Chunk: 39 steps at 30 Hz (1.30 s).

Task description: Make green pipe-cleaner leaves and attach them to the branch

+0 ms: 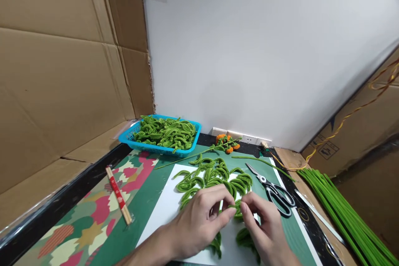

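My left hand (202,221) and my right hand (268,230) meet over a white sheet (158,212), thumbs and forefingers pinched together. Between their fingertips runs a short piece of green pipe cleaner (233,206), mostly covered by the fingers. Many bent green pipe cleaner pieces (218,169) lie in loose clusters just beyond my hands. More green pieces (245,239) lie below, partly hidden by my hands.
A blue basket (156,148) heaped with green pieces stands at the back left. Scissors (280,199) lie at the right, beside a bundle of long green pipe cleaners (346,216). An orange flower stem (229,143) lies behind; paired sticks with a red band (118,195) lie left.
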Motion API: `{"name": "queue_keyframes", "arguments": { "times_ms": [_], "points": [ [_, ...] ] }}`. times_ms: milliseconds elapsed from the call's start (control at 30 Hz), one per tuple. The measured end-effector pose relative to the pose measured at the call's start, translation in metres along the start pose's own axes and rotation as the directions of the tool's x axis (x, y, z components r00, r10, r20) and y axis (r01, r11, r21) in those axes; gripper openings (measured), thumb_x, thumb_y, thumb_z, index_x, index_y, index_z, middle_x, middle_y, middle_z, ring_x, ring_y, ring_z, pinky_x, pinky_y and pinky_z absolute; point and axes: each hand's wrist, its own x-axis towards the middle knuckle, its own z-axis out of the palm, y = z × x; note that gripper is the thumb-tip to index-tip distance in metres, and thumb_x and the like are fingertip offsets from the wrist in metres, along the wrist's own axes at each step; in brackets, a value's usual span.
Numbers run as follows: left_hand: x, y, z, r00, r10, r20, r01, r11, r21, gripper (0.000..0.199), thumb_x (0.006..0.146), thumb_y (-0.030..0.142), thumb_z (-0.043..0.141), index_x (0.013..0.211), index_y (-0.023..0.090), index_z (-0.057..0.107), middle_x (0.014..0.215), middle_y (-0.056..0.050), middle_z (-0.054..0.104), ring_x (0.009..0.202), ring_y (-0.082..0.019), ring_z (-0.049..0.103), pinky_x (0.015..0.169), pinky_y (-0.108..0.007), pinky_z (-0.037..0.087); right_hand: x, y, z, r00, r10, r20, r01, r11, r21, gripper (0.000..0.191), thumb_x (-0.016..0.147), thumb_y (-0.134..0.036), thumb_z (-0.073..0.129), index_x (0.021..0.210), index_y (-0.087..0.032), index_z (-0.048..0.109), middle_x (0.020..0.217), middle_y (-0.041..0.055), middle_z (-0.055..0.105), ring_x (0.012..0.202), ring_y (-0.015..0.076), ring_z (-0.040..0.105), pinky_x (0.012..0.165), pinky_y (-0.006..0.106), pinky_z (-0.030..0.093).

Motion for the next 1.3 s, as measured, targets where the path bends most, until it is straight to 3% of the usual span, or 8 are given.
{"name": "queue_keyframes", "arguments": {
  "times_ms": [133,267,400,533,667,867,1067,1300],
  "points": [
    [-0.004,-0.006,0.005,0.949,-0.258,0.181,0.31,0.864,-0.397,0.038,0.096,0.056,0.07,0.104,0.018,0.069,0.07,0.006,0.049,0.063,-0.011,0.044,0.057,-0.023,0.033,0.0,0.001,-0.004,0.93,-0.367,0.003,0.36,0.912,-0.196,0.01,0.104,-0.015,0.052,0.101,-0.022,0.058,0.073,-0.0026,0.055,0.056,0.0115,0.048,0.052,0.024,0.037],
    [-0.005,-0.014,0.01,0.911,-0.284,0.3,0.405,0.754,-0.517,0.046,0.089,0.06,0.076,0.108,0.019,0.067,0.057,0.01,0.04,0.052,-0.01,0.035,0.048,-0.022,0.027,0.001,-0.001,-0.003,0.897,-0.441,0.012,0.432,0.872,-0.23,0.015,0.103,-0.01,0.05,0.097,-0.023,0.055,0.071,-0.0023,0.056,0.057,0.0127,0.051,0.053,0.024,0.04],
    [-0.003,-0.006,0.01,0.951,-0.257,0.17,0.308,0.831,-0.463,0.029,0.094,0.047,0.073,0.095,0.019,0.065,0.063,0.008,0.043,0.057,-0.01,0.04,0.052,-0.022,0.029,-0.003,-0.004,0.002,0.95,-0.307,-0.058,0.296,0.944,-0.147,0.016,0.105,-0.015,0.053,0.091,-0.022,0.057,0.07,-0.0019,0.057,0.055,0.0116,0.05,0.051,0.023,0.04],
    [-0.001,0.0,0.01,0.997,-0.021,-0.07,0.019,0.999,-0.025,0.014,0.096,0.021,0.063,0.082,0.018,0.063,0.071,0.003,0.051,0.062,-0.012,0.047,0.058,-0.025,0.034,-0.003,-0.006,0.01,0.997,-0.009,-0.081,0.01,1.0,0.014,0.029,0.107,-0.031,0.056,0.081,-0.02,0.06,0.063,-0.0038,0.048,0.05,0.0093,0.039,0.046,0.023,0.03],
    [0.002,0.0,0.008,0.925,0.381,-0.007,-0.33,0.811,0.482,0.023,0.099,0.008,0.049,0.086,0.017,0.065,0.079,-0.001,0.06,0.061,-0.015,0.049,0.057,-0.031,0.03,0.005,-0.004,0.012,0.947,0.321,0.036,-0.318,0.911,0.264,0.043,0.105,-0.052,0.06,0.078,-0.019,0.058,0.058,-0.0057,0.043,0.049,0.0088,0.033,0.044,0.022,0.025],
    [0.021,0.005,0.0,0.999,-0.042,-0.004,0.042,0.997,0.058,0.011,0.096,0.021,0.063,0.086,0.019,0.065,0.077,0.002,0.059,0.065,-0.013,0.052,0.058,-0.024,0.038,0.008,0.002,-0.001,0.988,0.15,-0.031,-0.148,0.987,0.064,0.038,0.107,-0.046,0.056,0.081,-0.018,0.061,0.066,-0.0035,0.047,0.057,0.0105,0.04,0.051,0.023,0.032],
    [0.042,-0.01,-0.003,0.942,-0.222,0.25,0.309,0.866,-0.394,0.028,0.09,0.044,0.074,0.091,0.018,0.064,0.054,0.008,0.047,0.046,-0.01,0.042,0.045,-0.022,0.028,0.007,0.005,-0.012,0.997,-0.082,-0.016,0.08,0.99,-0.113,0.021,0.109,-0.029,0.05,0.095,-0.02,0.062,0.073,-0.0009,0.06,0.06,0.0124,0.055,0.056,0.023,0.043],
    [0.036,-0.005,0.014,0.98,-0.198,0.003,0.19,0.938,-0.291,0.03,0.091,0.041,0.074,0.078,0.018,0.06,0.064,0.005,0.051,0.057,-0.011,0.045,0.055,-0.023,0.033,0.013,0.006,-0.008,0.979,-0.183,-0.088,0.152,0.949,-0.277,0.013,0.105,-0.021,0.054,0.094,-0.021,0.059,0.069,-0.0025,0.06,0.054,0.0113,0.053,0.053,0.022,0.043]
  ]
}}
